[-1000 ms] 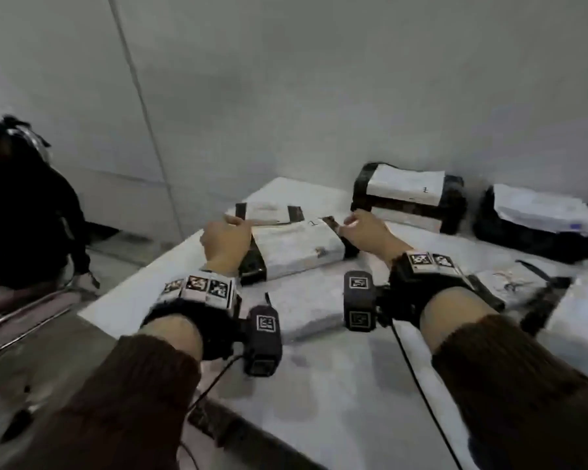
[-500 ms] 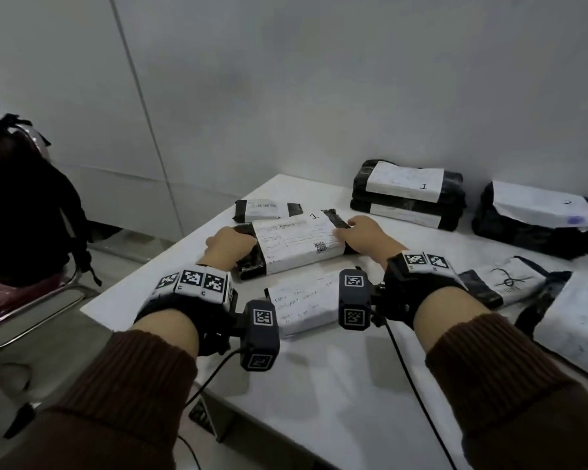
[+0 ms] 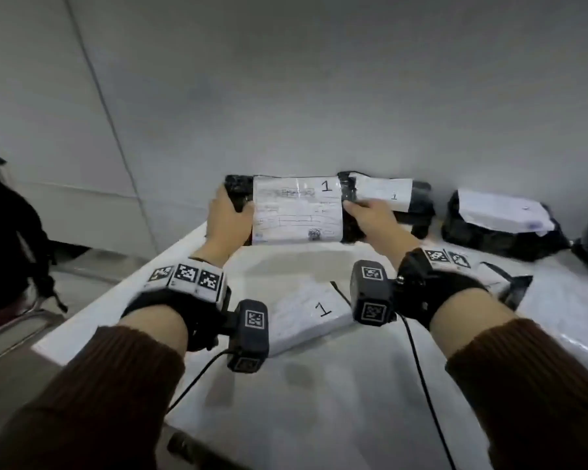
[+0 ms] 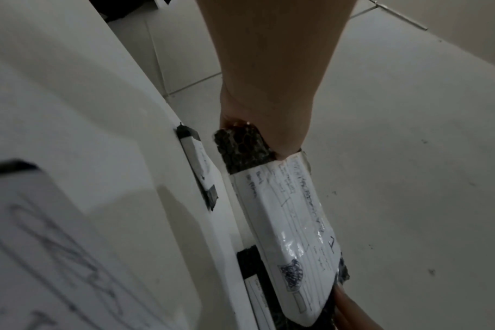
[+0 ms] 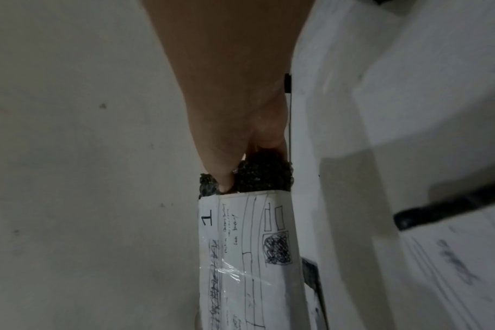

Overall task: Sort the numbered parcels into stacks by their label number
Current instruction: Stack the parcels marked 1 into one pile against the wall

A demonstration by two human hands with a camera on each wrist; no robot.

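A black parcel with a white label marked 1 [image 3: 296, 209] is lifted off the white table [image 3: 319, 401] and held up facing me. My left hand [image 3: 230, 217] grips its left end and my right hand [image 3: 367, 215] grips its right end. The wrist views show the same parcel [image 4: 291, 227] [image 5: 249, 256] with the thumbs on its black ends. Behind it to the right stands a stack of parcels [image 3: 401, 201] with a label marked 1 on top. Another parcel marked 1 [image 3: 306, 313] lies flat between my wrists.
A black parcel with a white label [image 3: 499, 225] sits at the back right by the wall. More parcels [image 3: 510, 283] lie at the right edge. A small parcel [image 4: 201, 169] lies near the table's far left edge. A chair with a dark bag [image 3: 7, 239] stands left.
Both hands have raised the parcel marked 1 from the table and tilted its label toward me, moving it up and toward the back stack.
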